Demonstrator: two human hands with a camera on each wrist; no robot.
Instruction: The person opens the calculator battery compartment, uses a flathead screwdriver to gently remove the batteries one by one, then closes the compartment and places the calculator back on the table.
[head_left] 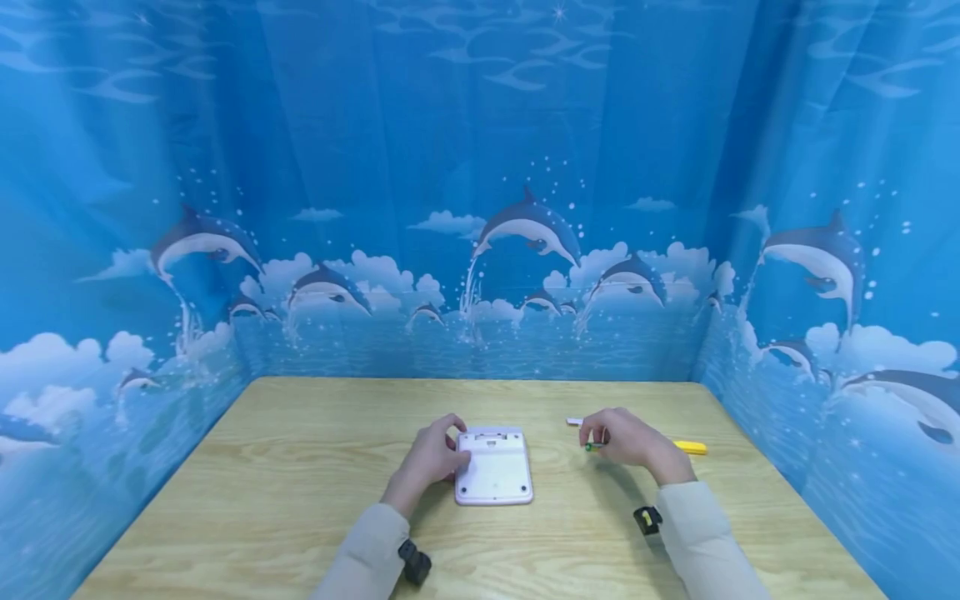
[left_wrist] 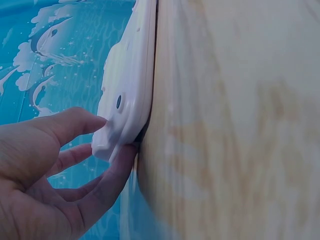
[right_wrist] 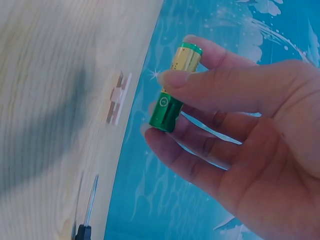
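Note:
A white calculator-like device (head_left: 495,471) lies back side up on the table, its battery compartment (head_left: 492,437) uncovered along the far end. My left hand (head_left: 435,454) grips its left edge; in the left wrist view the thumb is on the upper face and a finger is tucked at the lower edge of the corner (left_wrist: 117,125). To the right of the device, my right hand (head_left: 626,437) is raised over the table. Between its thumb and fingers it pinches a green-and-gold battery (right_wrist: 165,107), partly covered by the thumb.
Beyond the right hand lies a small whitish battery cover (head_left: 574,422). A screwdriver with a yellow handle (head_left: 690,447) lies to the right; its black collar and metal shaft (right_wrist: 92,202) show in the right wrist view. Blue dolphin-print curtains (head_left: 480,208) surround the wooden table (head_left: 315,467).

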